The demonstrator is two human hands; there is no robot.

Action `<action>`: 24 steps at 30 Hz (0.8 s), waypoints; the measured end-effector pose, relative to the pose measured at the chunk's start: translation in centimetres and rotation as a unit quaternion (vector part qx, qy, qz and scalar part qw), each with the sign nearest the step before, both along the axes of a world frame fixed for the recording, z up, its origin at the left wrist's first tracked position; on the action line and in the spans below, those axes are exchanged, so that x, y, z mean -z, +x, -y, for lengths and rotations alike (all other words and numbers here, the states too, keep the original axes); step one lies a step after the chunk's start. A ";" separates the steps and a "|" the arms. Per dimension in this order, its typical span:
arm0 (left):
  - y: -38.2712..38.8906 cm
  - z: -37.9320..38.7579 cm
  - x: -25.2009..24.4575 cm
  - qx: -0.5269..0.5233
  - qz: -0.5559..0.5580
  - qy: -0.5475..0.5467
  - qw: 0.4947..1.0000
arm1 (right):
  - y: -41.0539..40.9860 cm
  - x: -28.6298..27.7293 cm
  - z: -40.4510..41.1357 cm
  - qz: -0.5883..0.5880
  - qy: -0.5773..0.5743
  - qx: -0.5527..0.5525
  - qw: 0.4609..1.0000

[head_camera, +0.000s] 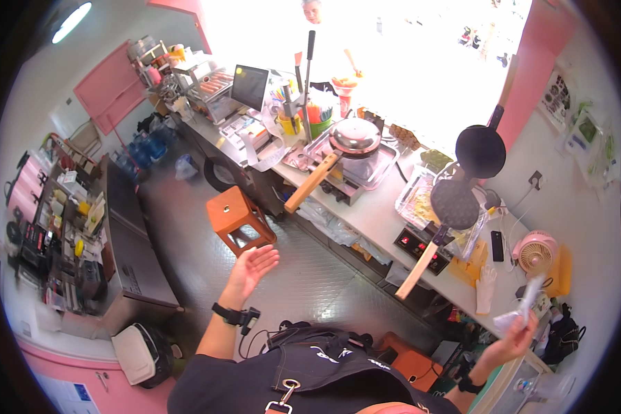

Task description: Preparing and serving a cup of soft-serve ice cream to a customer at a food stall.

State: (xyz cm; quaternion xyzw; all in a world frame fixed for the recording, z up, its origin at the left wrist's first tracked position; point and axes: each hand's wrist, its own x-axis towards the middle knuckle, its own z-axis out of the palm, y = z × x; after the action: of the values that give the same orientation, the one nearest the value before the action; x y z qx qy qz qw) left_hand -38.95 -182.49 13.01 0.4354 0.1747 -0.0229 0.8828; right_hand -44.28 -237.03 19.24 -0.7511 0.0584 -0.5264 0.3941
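Note:
My left hand (252,269) is raised over the metal floor, palm showing and fingers stretched out, with nothing in it. It appears just below an orange plastic stool (240,220) in the picture. My right hand (515,339), at the counter's near right end, grips a thin whitish translucent piece of plastic (520,313), blurred, perhaps a bag. A white glove (486,290) lies on the counter close by. Beyond it are a black phone (497,246) and a pink fan (535,251).
An unfolded waffle iron (455,204) with wooden handles stands on the counter (372,222); one handle overhangs its edge. Left of it is a closed round pan (355,135) on a burner. A person (321,46) stands beyond the counter. A bin (142,354) sits at lower left.

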 end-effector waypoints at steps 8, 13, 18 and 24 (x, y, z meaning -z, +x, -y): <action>0.1 -2.8 -3.1 0.207 0.099 -0.165 0.959 | 6.6 -0.8 -36.8 -0.046 -0.276 -0.453 0.847; -2.0 -10.9 -2.1 0.143 0.082 -0.165 0.972 | 8.0 -0.6 -47.3 -0.123 -0.279 -0.538 0.786; -3.6 -17.2 -2.4 0.060 0.002 -0.181 0.982 | 10.0 1.6 -57.4 -0.119 -0.207 -0.542 0.806; -1.2 -25.0 0.1 0.016 0.061 -0.223 0.973 | 14.7 5.6 -65.9 -0.110 -0.192 -0.671 0.707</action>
State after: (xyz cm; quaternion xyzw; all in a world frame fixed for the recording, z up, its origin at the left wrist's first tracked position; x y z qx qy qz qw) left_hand -40.11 -157.51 12.91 0.2313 0.1036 -0.0489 0.9661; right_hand -29.54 -171.10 13.65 -0.7040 -0.5209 -0.0364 0.4813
